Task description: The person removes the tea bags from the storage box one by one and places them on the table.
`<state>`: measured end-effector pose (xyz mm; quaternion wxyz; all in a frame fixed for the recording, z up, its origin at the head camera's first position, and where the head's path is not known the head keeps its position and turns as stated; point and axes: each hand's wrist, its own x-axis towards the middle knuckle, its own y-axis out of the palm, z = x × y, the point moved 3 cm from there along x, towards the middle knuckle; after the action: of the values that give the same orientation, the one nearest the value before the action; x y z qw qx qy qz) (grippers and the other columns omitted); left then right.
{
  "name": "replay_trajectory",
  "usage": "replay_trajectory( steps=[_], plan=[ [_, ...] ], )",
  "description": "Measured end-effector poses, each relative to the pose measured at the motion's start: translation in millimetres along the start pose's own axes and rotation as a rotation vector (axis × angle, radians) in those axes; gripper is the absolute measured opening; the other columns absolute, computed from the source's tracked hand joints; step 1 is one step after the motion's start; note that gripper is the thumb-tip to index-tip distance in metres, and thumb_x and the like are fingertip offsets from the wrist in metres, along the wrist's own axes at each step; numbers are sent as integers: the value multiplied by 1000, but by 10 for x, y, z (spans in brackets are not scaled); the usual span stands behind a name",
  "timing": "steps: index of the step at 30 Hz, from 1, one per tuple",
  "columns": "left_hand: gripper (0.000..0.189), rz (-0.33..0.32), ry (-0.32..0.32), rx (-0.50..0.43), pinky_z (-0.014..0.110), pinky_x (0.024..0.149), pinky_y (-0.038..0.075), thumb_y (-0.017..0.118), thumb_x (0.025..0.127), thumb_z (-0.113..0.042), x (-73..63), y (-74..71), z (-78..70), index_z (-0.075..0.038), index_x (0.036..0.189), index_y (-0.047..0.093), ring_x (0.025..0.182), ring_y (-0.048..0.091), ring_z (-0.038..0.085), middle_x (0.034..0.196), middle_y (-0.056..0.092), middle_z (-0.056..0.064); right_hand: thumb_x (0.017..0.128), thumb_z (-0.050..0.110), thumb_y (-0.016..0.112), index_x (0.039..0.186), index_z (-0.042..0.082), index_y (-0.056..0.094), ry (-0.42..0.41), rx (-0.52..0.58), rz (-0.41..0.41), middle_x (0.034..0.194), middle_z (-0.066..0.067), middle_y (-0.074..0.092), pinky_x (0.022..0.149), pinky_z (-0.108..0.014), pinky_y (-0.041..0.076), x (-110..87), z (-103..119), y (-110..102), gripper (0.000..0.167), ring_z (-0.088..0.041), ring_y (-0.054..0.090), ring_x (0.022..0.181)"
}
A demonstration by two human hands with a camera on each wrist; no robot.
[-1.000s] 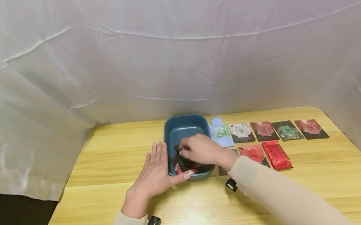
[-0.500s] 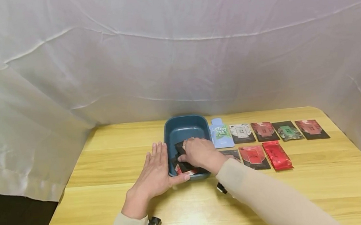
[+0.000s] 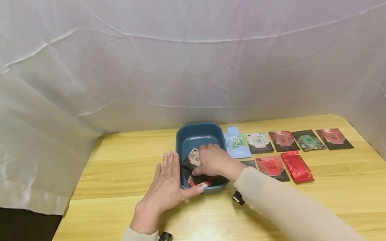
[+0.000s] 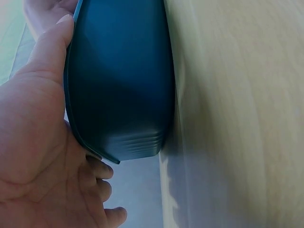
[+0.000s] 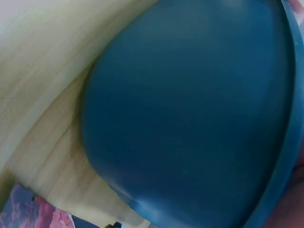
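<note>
A deep blue plastic tub [image 3: 198, 130] stands on the table, with several dark tea sachets in its near part. My left hand [image 3: 162, 184] lies along its left side, fingers straight and thumb over the near rim; the left wrist view shows the palm against the tub's wall. My right hand [image 3: 215, 161] reaches inside, fingers bent, pinching a black tea sachet with a beige label [image 3: 194, 157]. Beneath it lie other black sachets and one with red and white print [image 3: 199, 183]. The right fingertips are hidden. The tub's outer wall [image 5: 190, 114] fills the right wrist view.
Right of the tub, a back row holds a light blue LeTea packet [image 3: 238, 146], a white-and-black sachet [image 3: 259, 143] and several red or green ones. A nearer row includes a red-and-black sachet [image 3: 272, 168] and a shiny red packet [image 3: 297, 167]. A pale cloth [image 3: 186, 58] hangs behind.
My right hand has shifted slightly within the tub, and the beige-labelled sachet has come into view beside its fingers, turned label up. My left hand has stayed in place.
</note>
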<state>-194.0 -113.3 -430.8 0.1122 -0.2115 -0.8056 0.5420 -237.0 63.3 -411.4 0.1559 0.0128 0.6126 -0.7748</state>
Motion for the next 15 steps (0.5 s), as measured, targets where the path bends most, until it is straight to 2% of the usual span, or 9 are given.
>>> replay_trajectory(
  steps=[7, 15],
  plan=[
    [135, -6, 4, -4, 57, 132, 5, 61, 83, -87, -6, -10, -3, 4, 167, 5, 163, -8, 34, 175, -3, 22, 84, 54, 84, 133, -7, 60, 22, -24, 11, 120, -20, 70, 98, -52, 57, 27, 19, 11, 82, -38, 67, 113],
    [136, -8, 14, 0, 58, 132, 7, 59, 83, -89, -8, -8, 1, 5, 167, 6, 163, -8, 35, 174, -3, 23, 81, 49, 84, 131, -9, 61, 5, -31, 20, 128, -26, 60, 106, -52, 52, 64, 8, 45, 80, -40, 56, 121]
  ],
)
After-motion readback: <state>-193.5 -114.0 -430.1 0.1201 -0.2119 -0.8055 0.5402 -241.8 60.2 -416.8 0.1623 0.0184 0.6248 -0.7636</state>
